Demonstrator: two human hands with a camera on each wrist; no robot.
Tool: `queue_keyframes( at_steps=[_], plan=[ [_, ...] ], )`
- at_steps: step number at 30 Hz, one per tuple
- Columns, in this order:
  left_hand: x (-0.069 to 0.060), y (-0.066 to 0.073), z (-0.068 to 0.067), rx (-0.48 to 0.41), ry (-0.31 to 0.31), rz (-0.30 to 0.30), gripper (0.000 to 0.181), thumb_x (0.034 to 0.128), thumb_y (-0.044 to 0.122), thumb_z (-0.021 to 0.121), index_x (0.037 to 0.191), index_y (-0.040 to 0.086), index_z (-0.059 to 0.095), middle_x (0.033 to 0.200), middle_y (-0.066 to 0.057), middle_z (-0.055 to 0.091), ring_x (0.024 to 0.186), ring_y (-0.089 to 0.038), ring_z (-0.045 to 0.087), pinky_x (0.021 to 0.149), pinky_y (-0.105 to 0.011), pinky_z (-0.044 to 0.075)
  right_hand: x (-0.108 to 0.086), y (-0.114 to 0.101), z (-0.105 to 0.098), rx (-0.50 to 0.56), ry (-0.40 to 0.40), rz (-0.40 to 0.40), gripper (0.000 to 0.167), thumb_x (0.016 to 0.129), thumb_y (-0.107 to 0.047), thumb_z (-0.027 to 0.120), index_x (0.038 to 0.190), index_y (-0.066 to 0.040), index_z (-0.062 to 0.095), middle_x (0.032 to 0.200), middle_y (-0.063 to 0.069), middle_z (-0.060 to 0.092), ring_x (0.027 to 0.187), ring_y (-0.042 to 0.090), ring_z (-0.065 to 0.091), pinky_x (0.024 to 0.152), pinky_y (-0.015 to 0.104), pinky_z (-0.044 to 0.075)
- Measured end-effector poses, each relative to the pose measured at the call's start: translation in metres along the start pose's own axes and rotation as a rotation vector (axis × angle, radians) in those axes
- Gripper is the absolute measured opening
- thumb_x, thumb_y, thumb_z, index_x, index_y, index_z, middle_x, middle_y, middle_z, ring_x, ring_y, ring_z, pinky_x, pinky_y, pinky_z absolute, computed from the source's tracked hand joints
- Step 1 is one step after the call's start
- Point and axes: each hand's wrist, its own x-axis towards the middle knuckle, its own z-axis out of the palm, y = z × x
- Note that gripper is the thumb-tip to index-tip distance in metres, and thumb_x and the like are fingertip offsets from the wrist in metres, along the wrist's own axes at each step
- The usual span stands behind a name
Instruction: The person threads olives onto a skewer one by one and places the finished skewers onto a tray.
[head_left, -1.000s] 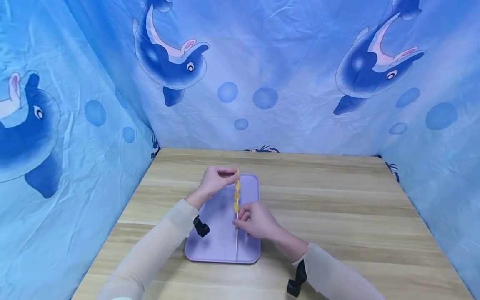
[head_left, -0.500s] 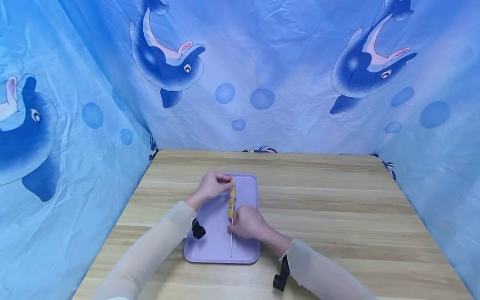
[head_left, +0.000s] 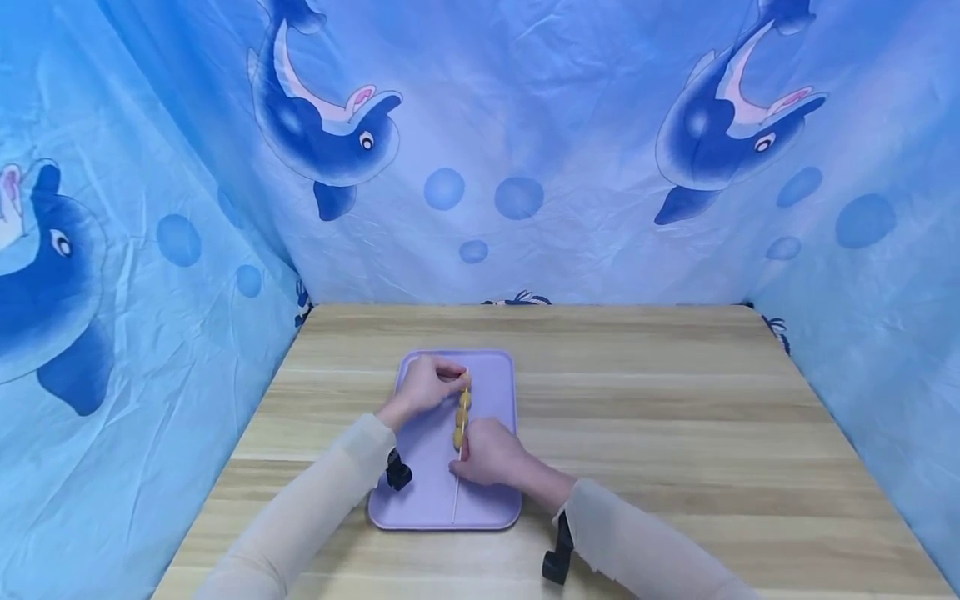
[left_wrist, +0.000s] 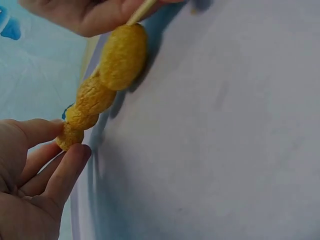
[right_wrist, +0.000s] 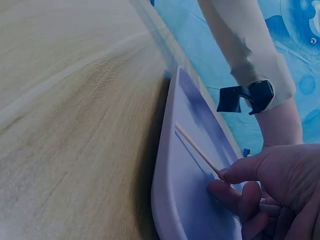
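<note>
A wooden skewer [right_wrist: 199,151] carries several golden-brown fried balls [left_wrist: 124,57] in a row. In the head view the row of balls [head_left: 461,417] lies lengthwise over the lilac tray [head_left: 420,504]. My left hand [head_left: 427,385] pinches the ball at the far end between thumb and fingers, as the left wrist view shows. My right hand [head_left: 491,452] grips the bare stick just below the nearest ball, thumb against curled fingers. The stick's near end reaches down toward the tray's front rim. Whether the balls touch the tray is hard to tell.
The tray rests on a wood-grain table [head_left: 637,417]. Blue curtains [head_left: 480,125] printed with dolphins and bubbles stand behind the table and on both sides. A black wrist mount [head_left: 557,560] sits on the right sleeve, another mount [head_left: 398,472] on the left.
Both hands have brought the skewer slightly left and toward the front of the tray, apparently lower. The grip on each end stays much the same. The head view has shifted a little.
</note>
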Motion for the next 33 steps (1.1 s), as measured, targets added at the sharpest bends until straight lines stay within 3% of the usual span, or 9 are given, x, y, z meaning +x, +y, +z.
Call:
queue_keyframes(
  at_steps=[6, 10, 13, 17, 20, 23, 26, 29, 33],
  plan=[
    [0.000, 0.002, -0.002, 0.092, 0.027, 0.015, 0.024, 0.0944, 0.019, 0.082, 0.114, 0.004, 0.082, 0.105, -0.013, 0.083, 0.094, -0.023, 0.081, 0.077, -0.029, 0.067, 0.000, 0.007, -0.009, 0.069, -0.014, -0.017, 0.033, 0.087, -0.027, 0.084, 0.060, -0.018, 0.067, 0.049, -0.013, 0.056, 0.044, 0.001, 0.049, 0.043, 0.017, 0.041],
    [-0.001, 0.011, -0.012, 0.225, 0.040, 0.091, 0.033, 0.0949, 0.023, 0.081, 0.122, 0.005, 0.080, 0.118, -0.014, 0.080, 0.103, -0.030, 0.080, 0.087, -0.039, 0.069, -0.013, 0.033, -0.046, 0.140, -0.015, 0.057, 0.023, 0.096, -0.028, 0.077, 0.079, -0.015, 0.070, 0.060, -0.008, 0.064, 0.048, 0.006, 0.058, 0.045, 0.022, 0.051],
    [-0.011, 0.020, -0.030, 0.317, 0.049, 0.156, 0.041, 0.0968, 0.029, 0.079, 0.130, 0.005, 0.075, 0.132, -0.017, 0.075, 0.106, -0.039, 0.078, 0.092, -0.048, 0.067, -0.035, 0.063, -0.091, 0.078, 0.072, 0.093, 0.015, 0.098, -0.026, 0.075, 0.093, -0.012, 0.071, 0.075, -0.001, 0.072, 0.061, 0.011, 0.066, 0.055, 0.027, 0.059],
    [-0.036, 0.023, -0.059, 0.459, 0.113, 0.244, 0.055, 0.0960, 0.039, 0.078, 0.138, 0.005, 0.070, 0.145, -0.021, 0.066, 0.124, -0.045, 0.069, 0.105, -0.058, 0.060, -0.074, 0.105, -0.144, -0.142, 0.272, 0.019, 0.025, 0.097, -0.026, 0.077, 0.109, -0.005, 0.073, 0.100, 0.011, 0.079, 0.089, 0.027, 0.074, 0.079, 0.045, 0.066],
    [-0.055, 0.019, -0.076, 0.567, 0.144, 0.290, 0.070, 0.0949, 0.046, 0.077, 0.148, 0.004, 0.061, 0.156, -0.024, 0.056, 0.145, -0.047, 0.053, 0.119, -0.061, 0.048, -0.103, 0.132, -0.172, -0.267, 0.407, -0.057, 0.043, 0.094, -0.028, 0.080, 0.123, 0.001, 0.071, 0.123, 0.023, 0.075, 0.116, 0.044, 0.068, 0.100, 0.063, 0.058],
    [-0.069, 0.017, -0.084, 0.630, 0.115, 0.284, 0.085, 0.0948, 0.054, 0.074, 0.160, 0.007, 0.047, 0.168, -0.024, 0.041, 0.156, -0.051, 0.035, 0.127, -0.066, 0.036, -0.125, 0.153, -0.187, -0.318, 0.460, -0.083, 0.061, 0.091, -0.032, 0.081, 0.139, 0.002, 0.063, 0.145, 0.032, 0.061, 0.135, 0.055, 0.053, 0.114, 0.071, 0.044],
    [-0.076, 0.017, -0.083, 0.666, 0.075, 0.269, 0.090, 0.0957, 0.062, 0.069, 0.166, 0.015, 0.037, 0.174, -0.021, 0.029, 0.160, -0.053, 0.023, 0.127, -0.075, 0.027, -0.143, 0.169, -0.187, -0.342, 0.414, -0.044, 0.076, 0.094, -0.041, 0.078, 0.154, -0.003, 0.051, 0.163, 0.035, 0.041, 0.148, 0.061, 0.035, 0.122, 0.076, 0.028],
    [-0.081, 0.020, -0.077, 0.668, 0.049, 0.257, 0.089, 0.0958, 0.066, 0.066, 0.167, 0.021, 0.037, 0.176, -0.018, 0.027, 0.161, -0.053, 0.018, 0.121, -0.083, 0.025, -0.158, 0.182, -0.180, -0.340, 0.344, 0.013, 0.083, 0.097, -0.048, 0.073, 0.163, -0.010, 0.039, 0.172, 0.033, 0.023, 0.156, 0.063, 0.018, 0.125, 0.081, 0.016],
    [-0.085, 0.024, -0.068, 0.658, 0.033, 0.253, 0.087, 0.0955, 0.065, 0.067, 0.166, 0.023, 0.039, 0.176, -0.015, 0.028, 0.162, -0.052, 0.017, 0.119, -0.086, 0.024, -0.172, 0.192, -0.168, -0.314, 0.323, 0.060, 0.084, 0.097, -0.047, 0.073, 0.165, -0.013, 0.037, 0.175, 0.029, 0.015, 0.159, 0.061, 0.008, 0.124, 0.085, 0.009]
  ],
)
